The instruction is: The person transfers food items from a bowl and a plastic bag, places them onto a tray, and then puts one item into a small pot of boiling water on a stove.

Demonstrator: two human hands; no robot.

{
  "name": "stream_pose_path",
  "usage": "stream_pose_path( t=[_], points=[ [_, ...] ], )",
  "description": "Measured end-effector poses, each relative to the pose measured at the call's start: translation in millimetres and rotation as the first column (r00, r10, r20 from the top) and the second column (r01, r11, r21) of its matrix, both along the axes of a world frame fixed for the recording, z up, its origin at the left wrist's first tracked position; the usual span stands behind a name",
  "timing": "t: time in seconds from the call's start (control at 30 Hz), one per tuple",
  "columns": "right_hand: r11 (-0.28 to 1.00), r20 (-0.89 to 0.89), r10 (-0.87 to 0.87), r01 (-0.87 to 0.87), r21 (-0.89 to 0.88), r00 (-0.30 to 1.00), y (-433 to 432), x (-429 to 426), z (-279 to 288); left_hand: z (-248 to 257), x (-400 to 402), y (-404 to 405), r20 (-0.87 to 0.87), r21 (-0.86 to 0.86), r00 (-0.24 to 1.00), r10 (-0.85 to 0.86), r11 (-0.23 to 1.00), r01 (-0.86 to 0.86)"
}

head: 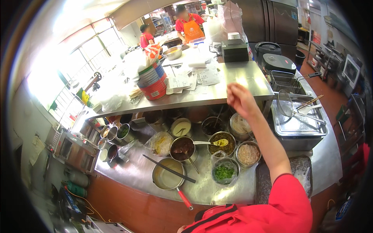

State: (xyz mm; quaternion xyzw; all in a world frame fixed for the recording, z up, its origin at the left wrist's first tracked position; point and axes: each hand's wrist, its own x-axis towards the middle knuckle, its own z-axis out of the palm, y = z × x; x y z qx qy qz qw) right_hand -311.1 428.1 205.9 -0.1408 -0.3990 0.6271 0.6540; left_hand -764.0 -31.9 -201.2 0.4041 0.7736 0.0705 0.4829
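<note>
My right hand [240, 100] is raised above the front edge of the steel shelf [250, 78], blurred, its fingers curled in and nothing visible between them. My left hand is out of view. Below the right forearm stand a steel pot of pale shredded food [248, 154] and a lined pot of chopped greens [224, 172]. A pot of dark green-brown food [230, 142] has a pale spoon [208, 142] lying across it. Left of these are a pot of dark red-brown sauce [179, 151] and a red-handled saucepan [167, 177] with a dark flat stick [169, 168] across its rim.
Paper slips [208, 76], a large tin [153, 84] and a black printer [234, 50] stand on the shelf. At right are a wire strainer [285, 103] on a steel tray [297, 125] and a dark baking tray [263, 186]. Two people in red work beyond.
</note>
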Motion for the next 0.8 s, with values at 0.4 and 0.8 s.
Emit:
stream_pose_path(
  t=[0.4,0.8],
  points=[
    [0.812,0.337,-0.577,0.568,0.135,0.744,244,16,42,9,34,48,-0.008,0.013,0.999,0.05,0.999,-0.05],
    [0.742,0.706,-0.639,0.487,0.461,0.305,248,7,28,-11,46,38,0.012,-0.019,1.0,0.027,0.999,-0.027]
  ],
)
